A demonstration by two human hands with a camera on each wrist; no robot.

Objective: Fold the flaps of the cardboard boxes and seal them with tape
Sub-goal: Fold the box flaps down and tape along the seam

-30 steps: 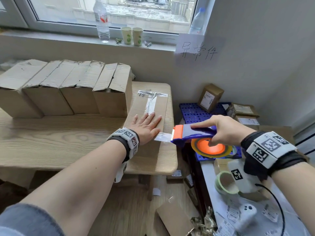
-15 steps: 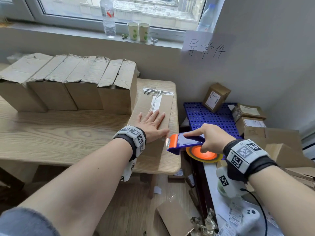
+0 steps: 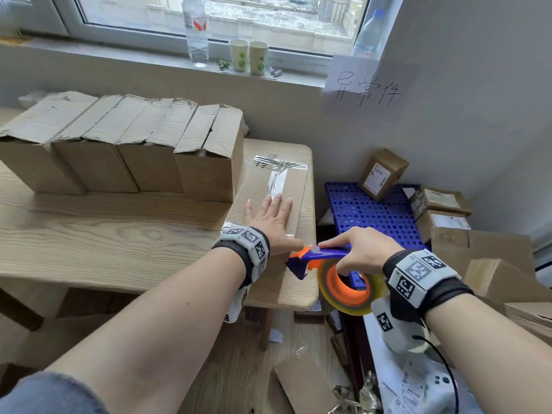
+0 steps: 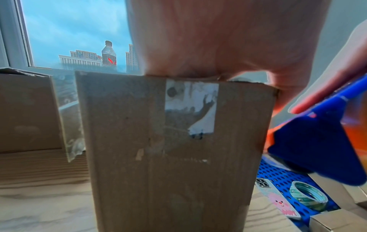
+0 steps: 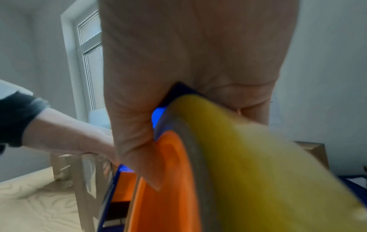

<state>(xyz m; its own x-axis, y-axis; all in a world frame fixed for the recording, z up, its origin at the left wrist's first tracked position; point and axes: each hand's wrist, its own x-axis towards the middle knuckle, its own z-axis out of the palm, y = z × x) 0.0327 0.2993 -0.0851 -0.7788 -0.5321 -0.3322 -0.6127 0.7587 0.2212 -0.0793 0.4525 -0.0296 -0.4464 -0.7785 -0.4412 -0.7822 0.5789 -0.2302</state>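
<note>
A long cardboard box [image 3: 263, 186] lies at the right end of the wooden table [image 3: 104, 234], with clear tape across its far end and down its middle seam. My left hand [image 3: 270, 218] presses flat on its top, fingers straight. The left wrist view shows the box's near end face [image 4: 168, 157] with a strip of tape on it. My right hand [image 3: 355, 249] grips a blue and orange tape dispenser [image 3: 316, 258] with a yellowish tape roll [image 3: 346, 289], its head at the box's near right corner. In the right wrist view the dispenser [image 5: 178, 172] fills the frame.
Several cardboard boxes [image 3: 119, 150] with folded flaps stand in a row left of the taped box. Right of the table sit a blue perforated crate [image 3: 373, 210] and small labelled parcels [image 3: 439, 204]. Bottles and paper cups [image 3: 248, 56] stand on the windowsill. Cardboard scraps lie on the floor.
My right hand has carried the dispenser leftward and nearer, up to the box's near right corner. The left hand has stayed flat on the box top.
</note>
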